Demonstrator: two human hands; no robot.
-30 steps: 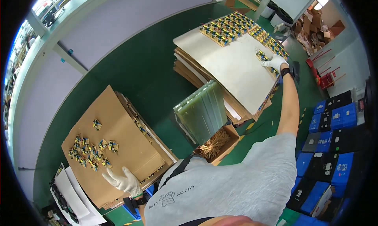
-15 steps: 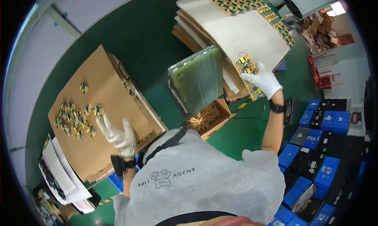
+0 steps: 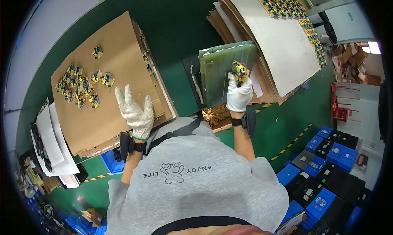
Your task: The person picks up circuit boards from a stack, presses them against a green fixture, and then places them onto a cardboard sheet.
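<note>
My right hand [image 3: 239, 96], in a white glove, grips a strip of circuit boards [image 3: 240, 70] with yellow, black and blue parts, seen almost end-on. It is in front of an upright green translucent slab [image 3: 215, 80]; whether they touch I cannot tell. My left hand [image 3: 137, 115], in a knitted off-white glove, has its fingers spread and nothing in them. Below it lies a brown cardboard sheet [image 3: 108, 114]. Small separate circuit boards [image 3: 77, 84] are clustered on that sheet, beyond and left of my left hand.
At the far right, a stack topped with a white sheet [image 3: 274, 46] bears rows of circuit boards [image 3: 282, 5]. A box of thin wooden sticks [image 3: 215, 115] sits below the slab. Blue and black crates [image 3: 342, 156] fill the right side. Red stools [image 3: 339, 112] stand behind them.
My right hand has brought the circuit board strip left, from the white-topped stack to the green slab, and turned it. My left hand stays open over the cardboard. The view has shifted.
</note>
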